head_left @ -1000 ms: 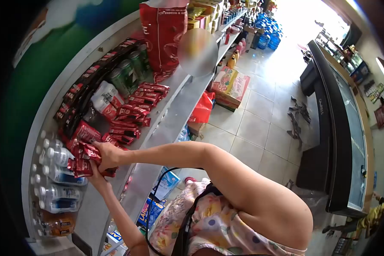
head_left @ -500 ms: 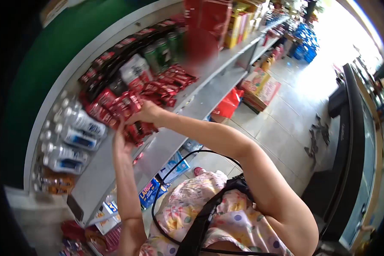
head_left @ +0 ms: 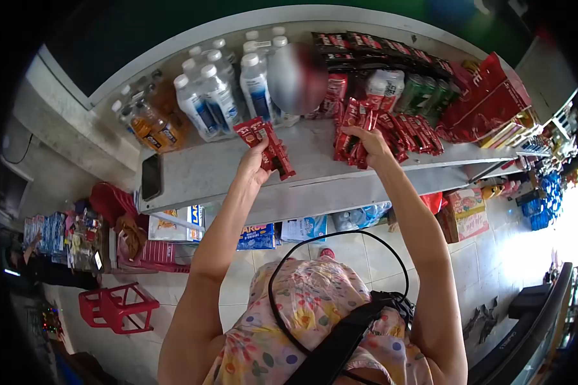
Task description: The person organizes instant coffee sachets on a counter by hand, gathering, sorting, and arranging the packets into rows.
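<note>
My left hand (head_left: 255, 168) is closed on a small bunch of red stick sachets (head_left: 271, 153), held above the grey shelf (head_left: 205, 170) in front of the white-capped bottles. My right hand (head_left: 374, 146) grips more red sachets (head_left: 349, 122) farther right, with thumb and fingers around them. Beside that hand, a row of loose red sachets (head_left: 420, 131) lies along the shelf. White-and-red cans (head_left: 385, 86) and green cans (head_left: 420, 95) stand behind them. Part of what my right hand holds overlaps the pile, so its edge is hard to make out.
Bottles with blue labels (head_left: 215, 102) and orange drink bottles (head_left: 151, 125) stand to the left, near a dark phone (head_left: 152, 176). Black packets (head_left: 379, 54) line the back. A red bag (head_left: 485, 106) is at right. Below are boxes (head_left: 465, 215) and a red stool (head_left: 119, 308).
My hands, together at the red sachets before, are now apart. The left has moved leftward with a bunch of sachets; the right stays by the pile. My view has turned left and levelled.
</note>
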Tool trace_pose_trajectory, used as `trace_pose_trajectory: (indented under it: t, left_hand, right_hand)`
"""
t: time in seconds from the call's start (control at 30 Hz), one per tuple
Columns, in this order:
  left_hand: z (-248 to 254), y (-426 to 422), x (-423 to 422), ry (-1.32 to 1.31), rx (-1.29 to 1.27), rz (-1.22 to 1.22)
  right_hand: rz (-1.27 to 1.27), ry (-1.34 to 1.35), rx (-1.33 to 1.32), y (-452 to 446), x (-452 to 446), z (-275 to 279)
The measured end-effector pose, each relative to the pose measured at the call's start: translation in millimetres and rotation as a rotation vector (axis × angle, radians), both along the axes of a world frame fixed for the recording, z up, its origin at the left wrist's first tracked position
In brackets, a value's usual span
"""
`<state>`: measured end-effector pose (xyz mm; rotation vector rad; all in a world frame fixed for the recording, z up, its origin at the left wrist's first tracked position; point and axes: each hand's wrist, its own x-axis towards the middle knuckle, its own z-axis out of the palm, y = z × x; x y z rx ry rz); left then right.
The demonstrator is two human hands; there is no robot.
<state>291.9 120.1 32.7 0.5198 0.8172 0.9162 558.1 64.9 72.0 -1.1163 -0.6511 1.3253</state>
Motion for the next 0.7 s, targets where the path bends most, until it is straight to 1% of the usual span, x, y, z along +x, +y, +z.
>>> trace_pose_trajectory:
  t: [0.07, 0.1, 0.17, 0.23, 0.3, 0.33, 0.37, 0.4, 0.43, 0.5, 0.57, 0.6, 0.63, 0.7]
  left_hand:
    - [-2.6, -1.8, -42.4, 0.058, 0.096, 0.11]
    - [-4.6, 1.3, -61.3, 0.06, 0.097, 0.129]
    - [-13.5, 4.4, -98.6, 0.208, 0.247, 0.376]
    - [-17.7, 14.4, -128.7, 0.193, 0.216, 0.419]
    - [-23.3, 21.6, -149.3, 0.322, 0.272, 0.32]
    - [-28.9, 24.7, -151.7, 0.338, 0.338, 0.39]
    - [-45.6, 37.2, -159.3, 0.4, 0.338, 0.373]
    - [-37.3, 33.8, -157.0, 0.433, 0.329, 0.367]
    - [-38.3, 38.6, -153.4, 0.569, 0.379, 0.413]
    - [-35.2, 39.8, -153.4, 0.698, 0.462, 0.371]
    - [-18.1, 31.7, -157.8, 0.708, 0.376, 0.267]
    - [-51.3, 52.8, -166.7, 0.808, 0.433, 0.346]
    - [-50.6, 50.6, -160.3, 0.847, 0.372, 0.541]
    - [-33.9, 37.7, -168.2, 0.823, 0.406, 0.621]
  right_hand:
    - [0.014, -0.023, -0.019, 0.7, -6.0, -1.9]
    - [0.022, -0.027, -0.029, -0.2, -11.0, -1.1]
    - [0.049, -0.034, -0.07, -1.0, -23.5, -0.6]
    - [0.088, -0.05, -0.115, 2.1, -35.7, -2.8]
    - [0.109, -0.08, -0.149, 8.3, -45.6, -6.0]
    - [0.13, -0.066, -0.151, 12.0, -49.5, -9.2]
    - [0.166, -0.07, -0.157, 13.8, -55.1, -10.7]
    - [0.149, -0.076, -0.129, 15.4, -60.5, -10.1]
    - [0.129, -0.081, -0.098, 18.2, -64.6, -9.8]
    - [0.127, -0.074, -0.116, 23.6, -68.6, -12.8]
    - [0.138, -0.108, -0.143, 26.7, -69.6, -14.0]
    - [0.134, -0.136, -0.118, 26.7, -70.7, -13.8]
    - [0.131, -0.162, -0.09, 26.2, -71.9, -13.2]
    - [0.126, -0.176, -0.054, 22.1, -73.9, -8.3]
